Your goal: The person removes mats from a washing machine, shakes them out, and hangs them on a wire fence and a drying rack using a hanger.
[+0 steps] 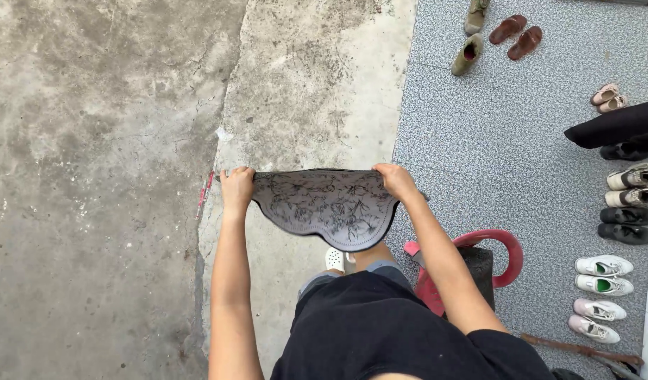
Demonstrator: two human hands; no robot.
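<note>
You are holding a grey floral-patterned cloth (324, 205) stretched out flat in front of you, its straight top edge pulled taut and its scalloped lower edge hanging above your knee. Your left hand (236, 188) is clenching the left corner in its grip, and your right hand (395, 180) is clenching the right corner. Below it, the concrete floor (105, 176) is meeting a speckled grey mat (493, 134), where a red plastic chair (479, 264) is standing near several pairs of shoes (605, 281).

Both arms outstretched, left hand (236, 187) and right hand (395, 181) clenched
</note>
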